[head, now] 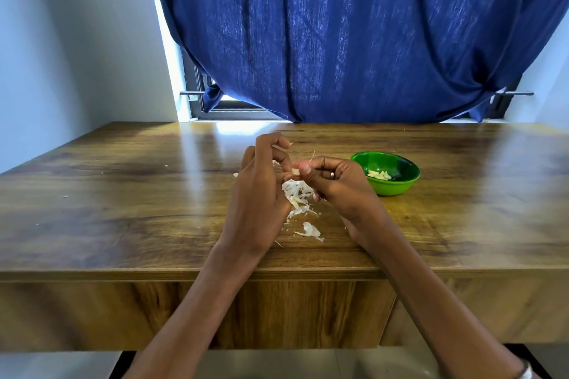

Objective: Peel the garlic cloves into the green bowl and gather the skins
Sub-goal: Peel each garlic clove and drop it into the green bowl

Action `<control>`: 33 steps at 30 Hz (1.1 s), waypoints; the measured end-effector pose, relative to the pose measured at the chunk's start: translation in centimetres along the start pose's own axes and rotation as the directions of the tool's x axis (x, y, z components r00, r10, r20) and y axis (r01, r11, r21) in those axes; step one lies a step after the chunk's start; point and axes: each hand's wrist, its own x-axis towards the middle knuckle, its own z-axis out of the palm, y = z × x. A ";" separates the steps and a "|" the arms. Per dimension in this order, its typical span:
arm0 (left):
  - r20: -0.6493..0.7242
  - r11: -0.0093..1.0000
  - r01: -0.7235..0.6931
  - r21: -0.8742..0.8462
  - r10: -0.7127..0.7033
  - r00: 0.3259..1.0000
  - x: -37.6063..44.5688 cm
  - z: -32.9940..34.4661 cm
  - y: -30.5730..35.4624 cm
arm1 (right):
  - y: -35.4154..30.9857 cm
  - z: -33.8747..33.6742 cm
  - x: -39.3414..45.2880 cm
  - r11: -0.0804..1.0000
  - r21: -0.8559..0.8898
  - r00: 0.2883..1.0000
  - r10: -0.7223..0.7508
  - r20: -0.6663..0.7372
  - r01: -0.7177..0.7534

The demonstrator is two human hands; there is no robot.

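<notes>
Fingertips (304,170) of the right hand (335,184) curl round a small pale garlic clove (296,172), pinching it above the glossy brown wooden table (123,194), with a thin strand of skin sticking up from it. Beside it the left hand (261,191) is raised with bent fingers, their tips meeting the same clove; how firmly they hold it cannot be told. Under both hands lies a loose heap of white papery garlic skins (297,194), trailing toward the near edge. To the right, apart from the hands, stands a round green plastic bowl (397,186) holding several peeled pale cloves (379,175)
</notes>
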 end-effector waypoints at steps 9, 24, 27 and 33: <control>-0.089 0.999 -0.025 0.032 0.028 0.996 0.0 0.1 -0.1 | -0.1 -0.3 -0.1 0.990 0.103 0.995 0.098 0.035 -0.101; -0.201 0.994 -0.101 -0.034 0.092 0.975 0.1 -0.5 0.1 | -0.6 -0.5 -0.5 0.995 0.029 0.995 0.089 0.048 -0.090; -0.186 0.993 -0.112 -0.033 0.103 0.977 0.1 -0.4 0.1 | -0.6 -0.5 -0.5 0.995 -0.004 0.994 0.101 0.051 -0.101; -0.149 0.991 -0.129 0.020 0.131 0.980 0.1 -0.2 0.1 | -0.8 -0.5 -0.6 0.991 0.011 0.990 0.130 0.059 -0.131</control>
